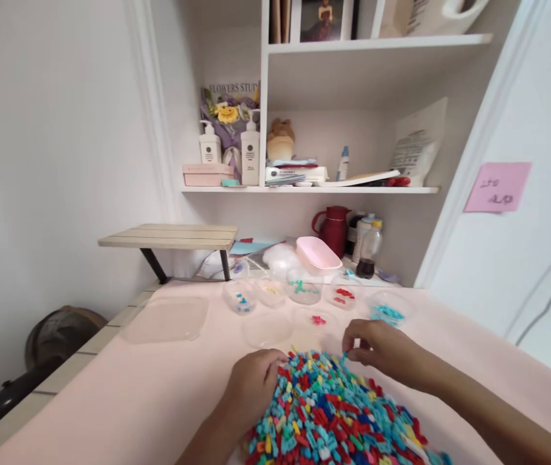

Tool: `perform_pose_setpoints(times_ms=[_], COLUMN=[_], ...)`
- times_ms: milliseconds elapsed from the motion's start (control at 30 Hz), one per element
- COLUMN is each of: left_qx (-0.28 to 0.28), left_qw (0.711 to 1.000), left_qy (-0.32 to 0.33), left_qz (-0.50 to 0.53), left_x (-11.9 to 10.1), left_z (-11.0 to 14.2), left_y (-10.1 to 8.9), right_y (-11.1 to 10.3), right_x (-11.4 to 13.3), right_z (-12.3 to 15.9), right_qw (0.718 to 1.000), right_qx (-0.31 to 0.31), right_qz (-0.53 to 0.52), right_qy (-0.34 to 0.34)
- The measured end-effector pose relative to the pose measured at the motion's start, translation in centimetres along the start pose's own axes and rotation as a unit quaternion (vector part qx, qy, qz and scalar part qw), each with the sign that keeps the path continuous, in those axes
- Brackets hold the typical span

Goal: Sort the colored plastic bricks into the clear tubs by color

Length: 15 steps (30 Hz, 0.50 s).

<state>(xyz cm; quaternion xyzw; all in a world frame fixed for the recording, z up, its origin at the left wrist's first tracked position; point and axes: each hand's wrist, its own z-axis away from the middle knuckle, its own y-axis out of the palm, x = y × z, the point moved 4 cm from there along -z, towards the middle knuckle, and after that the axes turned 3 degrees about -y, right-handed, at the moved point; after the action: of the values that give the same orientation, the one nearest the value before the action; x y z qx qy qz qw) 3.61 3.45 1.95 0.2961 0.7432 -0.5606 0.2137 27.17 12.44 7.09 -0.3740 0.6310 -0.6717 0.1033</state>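
Observation:
A large heap of small plastic building pieces [323, 413] in turquoise, red, blue, yellow and green lies on the pink tabletop. At the heap's upper left edge is my left hand [256, 384], fingers curled together with the tips against the pieces; whatever they hold is hidden. My right hand [379, 349] is at the upper right edge, thumb and forefinger pinched around a small turquoise piece [345, 354]. Just beyond it stands a clear dish of turquoise pieces [387, 314]. Another clear dish holds a few pink-red pieces [318, 320].
Farther back are clear dishes with blue pieces [242, 301], pale yellow pieces [272, 290], green pieces [299, 286] and red pieces [345, 294]. A clear lid [166, 320] lies left. Behind stand a pink basket [318, 252], a red jug [334, 231] and a small wooden stand [168, 236].

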Motion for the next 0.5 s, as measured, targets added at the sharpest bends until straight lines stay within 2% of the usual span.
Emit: perform_pose_setpoints(times_ms=[133,267,400,500], left_qx=[-0.004,-0.011,-0.025,-0.032], left_qw=[1.000,1.000,1.000,0.999], left_qy=[0.009,0.011,0.009,0.010], left_qz=[0.009,0.007,0.000,-0.002], left_x=[0.0,0.1,0.2,0.3], left_z=[0.2,0.4,0.6,0.5], left_y=[0.1,0.1,0.1,0.1], right_y=[-1.2,-1.2,-0.8,-0.4], right_x=[5.6,10.0,12.1,12.3], right_z=[-4.7,-10.3,-14.4,-15.2], right_qw=[0.996,0.989,0.981,0.978], right_qx=[-0.051,-0.112,-0.173,-0.191], right_qz=[0.037,0.024,-0.018,-0.038], right_qy=[-0.062,-0.094,-0.085,-0.077])
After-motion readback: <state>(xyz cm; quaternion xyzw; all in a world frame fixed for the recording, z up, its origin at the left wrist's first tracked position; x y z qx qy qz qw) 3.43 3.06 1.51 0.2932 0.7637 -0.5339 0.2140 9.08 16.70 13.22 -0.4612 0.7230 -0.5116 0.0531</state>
